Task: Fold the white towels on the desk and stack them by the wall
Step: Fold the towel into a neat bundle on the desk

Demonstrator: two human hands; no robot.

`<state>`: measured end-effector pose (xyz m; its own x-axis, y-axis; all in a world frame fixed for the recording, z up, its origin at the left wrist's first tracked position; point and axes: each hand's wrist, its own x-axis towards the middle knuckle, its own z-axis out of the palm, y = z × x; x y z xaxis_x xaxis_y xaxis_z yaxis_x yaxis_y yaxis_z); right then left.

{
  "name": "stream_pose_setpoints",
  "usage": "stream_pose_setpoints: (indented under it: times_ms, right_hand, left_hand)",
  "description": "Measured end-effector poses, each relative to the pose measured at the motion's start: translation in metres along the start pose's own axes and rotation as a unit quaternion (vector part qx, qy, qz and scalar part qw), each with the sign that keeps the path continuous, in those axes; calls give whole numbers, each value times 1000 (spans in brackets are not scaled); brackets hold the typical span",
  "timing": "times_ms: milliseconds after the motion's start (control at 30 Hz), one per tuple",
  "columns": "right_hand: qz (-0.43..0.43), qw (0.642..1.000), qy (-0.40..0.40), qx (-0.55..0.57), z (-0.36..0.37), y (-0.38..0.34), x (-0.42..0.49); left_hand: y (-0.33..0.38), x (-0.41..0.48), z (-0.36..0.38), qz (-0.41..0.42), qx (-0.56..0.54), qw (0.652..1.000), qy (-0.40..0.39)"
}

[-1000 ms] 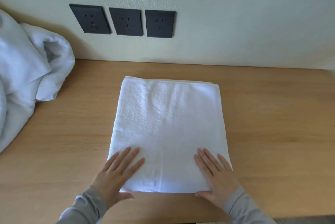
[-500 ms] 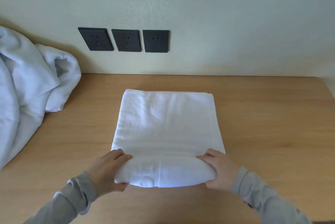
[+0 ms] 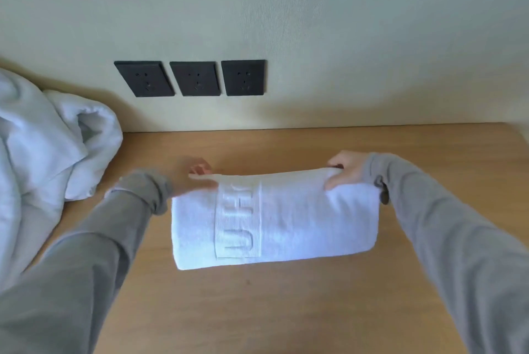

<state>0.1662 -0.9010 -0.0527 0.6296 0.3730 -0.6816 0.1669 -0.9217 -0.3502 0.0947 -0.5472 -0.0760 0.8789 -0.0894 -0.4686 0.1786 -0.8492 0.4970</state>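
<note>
Hands first: my left hand (image 3: 197,174) is at about 10 o'clock from the middle of the desk, and it grasps the far left corner of the folded towel (image 3: 300,219). Its fingers are a little blurred, so I see only that the thumb lies on top of the cloth and the other fingers go behind the edge. My right hand (image 3: 345,170) is at about 2 o'clock and it pinches the far right corner of the same towel, thumb on the near side, fingers curled over the top edge. Both of my arms are in grey sleeves (image 3: 446,239) that reach forward on the two sides of the towel.

Between my hands the folded towel lies as a long white rectangle, its long side going from 9 o'clock to 3 o'clock. Its near part rests on the wooden desk (image 3: 286,310), and its far edge is a little raised in my grip. A woven band with raised letters (image 3: 237,219) crosses the towel to the left of its middle; I cannot read the letters well.

Towards 12 o'clock a strip of bare desk separates the towel from the pale wall (image 3: 315,24), so they are apart. On the wall, at about 11 o'clock, three dark sockets (image 3: 194,78) sit in a row. At 9 o'clock, a heap of unfolded white towels (image 3: 43,147) lies on the desk against the wall, near my left sleeve.
</note>
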Motion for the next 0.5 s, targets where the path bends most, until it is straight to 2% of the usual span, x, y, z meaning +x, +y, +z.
stream_pose_setpoints:
  times_ms: [100,167,233,300,400,500]
  right_hand:
    - [37,999,30,-25,8,-1,30]
    - [35,998,51,-11,18,3,39]
    - [16,997,78,11,25,8,42]
    - [-9,995,101,23,25,11,42]
    - [-52,989,131,46,15,12,43]
    - [-42,990,122,46,10,12,51]
  left_hand:
    - [-12,11,36,-78,24,993,90]
    - [-19,8,54,-164,-70,973,148]
    - [-27,5,62,-238,-164,942,168]
    - [-34,4,64,-257,-193,932,165]
    - [-37,8,63,-234,-243,918,209]
    - [-38,20,66,-234,-273,905,228]
